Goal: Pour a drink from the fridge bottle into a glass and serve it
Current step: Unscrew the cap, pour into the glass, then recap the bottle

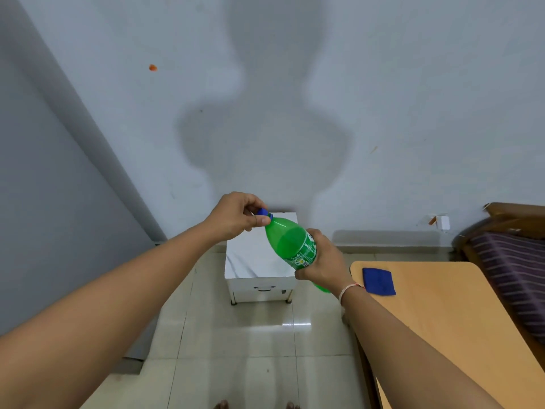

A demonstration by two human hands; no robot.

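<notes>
Fingers (259,221) of the left hand (236,215) are pinching the blue plastic cap (263,212); the right hand (323,261) is gripping the tilted green plastic bottle (290,240) above open floor (236,335), beside the tan table (442,305).

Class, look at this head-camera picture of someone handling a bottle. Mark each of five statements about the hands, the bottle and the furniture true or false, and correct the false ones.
1. The right hand grips the green bottle round its body. True.
2. The left hand pinches the blue cap. True.
3. The bottle stands upright on the wooden table. False: it is held tilted in the air, its neck pointing up and to the left.
4. A blue cloth lies on the wooden table. True.
5. A glass stands on the white cabinet. False: no glass shows anywhere in the picture.
</notes>
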